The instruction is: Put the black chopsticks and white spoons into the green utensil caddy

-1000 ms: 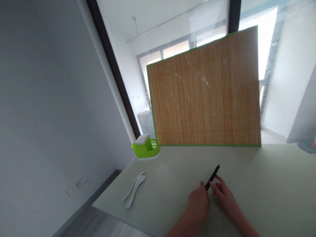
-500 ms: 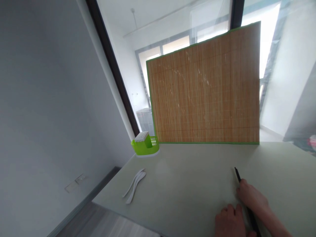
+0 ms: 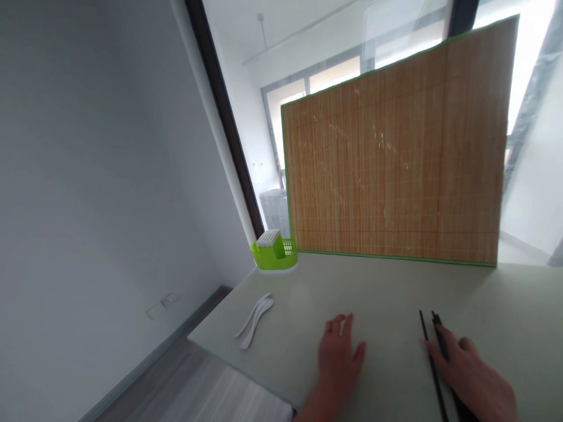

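Observation:
My left hand (image 3: 338,354) is over the pale tabletop with its fingers spread and nothing in it. At the right, my right hand (image 3: 472,372) closes around a bundle of black chopsticks (image 3: 436,320) lying lengthwise on the table, their tips showing past the fingers. A single black chopstick (image 3: 431,360) lies just left of the bundle, close to my right thumb. Two white spoons (image 3: 257,319) lie together to the left of my left hand. Behind them at the back left stands a green and white utensil basket (image 3: 268,258).
A bamboo mat (image 3: 396,158) with green edging stands upright along the back of the table (image 3: 329,287), against glass. A grey wall (image 3: 109,176) rises on the left. The table's front left edge drops to a grey wooden floor (image 3: 176,381).
My left hand has moved left, away from the chopsticks, and its fingers have spread. One chopstick now lies apart from the bundle. The view has shifted, so the scene sits further right.

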`<action>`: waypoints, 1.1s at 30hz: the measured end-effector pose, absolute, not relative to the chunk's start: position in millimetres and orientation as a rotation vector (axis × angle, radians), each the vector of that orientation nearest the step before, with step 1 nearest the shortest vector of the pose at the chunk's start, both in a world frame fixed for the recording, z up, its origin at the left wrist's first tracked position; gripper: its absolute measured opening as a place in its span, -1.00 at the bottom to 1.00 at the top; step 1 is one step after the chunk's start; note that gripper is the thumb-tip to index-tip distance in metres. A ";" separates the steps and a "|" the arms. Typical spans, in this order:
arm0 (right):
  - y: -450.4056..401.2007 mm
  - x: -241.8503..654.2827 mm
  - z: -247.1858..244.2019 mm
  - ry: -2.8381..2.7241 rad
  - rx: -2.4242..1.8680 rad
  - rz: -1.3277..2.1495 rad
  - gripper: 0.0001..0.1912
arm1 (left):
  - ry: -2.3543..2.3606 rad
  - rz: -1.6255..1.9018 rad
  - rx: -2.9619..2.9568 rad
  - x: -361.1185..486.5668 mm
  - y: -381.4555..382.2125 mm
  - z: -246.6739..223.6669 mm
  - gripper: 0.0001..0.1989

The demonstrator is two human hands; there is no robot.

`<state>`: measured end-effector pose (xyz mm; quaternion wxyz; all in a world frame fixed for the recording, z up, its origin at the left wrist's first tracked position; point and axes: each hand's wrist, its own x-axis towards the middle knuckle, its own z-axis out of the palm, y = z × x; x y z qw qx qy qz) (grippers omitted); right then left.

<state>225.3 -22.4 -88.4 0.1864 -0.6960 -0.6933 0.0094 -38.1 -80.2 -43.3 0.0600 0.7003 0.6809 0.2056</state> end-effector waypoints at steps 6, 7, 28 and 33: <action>-25.1 229.8 -88.2 -1.882 -1.813 0.008 -0.51 | 2.826 0.287 1.845 -175.1 -61.2 -27.3 -0.38; -24.5 227.7 -89.4 -1.889 -1.793 0.003 -0.52 | 2.897 0.196 1.777 -192.4 -60.9 -26.8 -0.37; -23.0 206.1 -102.4 -2.150 -1.552 0.089 -0.63 | 2.738 -0.158 1.600 -217.1 -41.7 -36.5 -0.66; -21.4 206.5 -105.6 -2.154 -1.503 0.031 -0.64 | 2.594 -0.140 1.733 -148.6 -34.6 -29.2 -0.64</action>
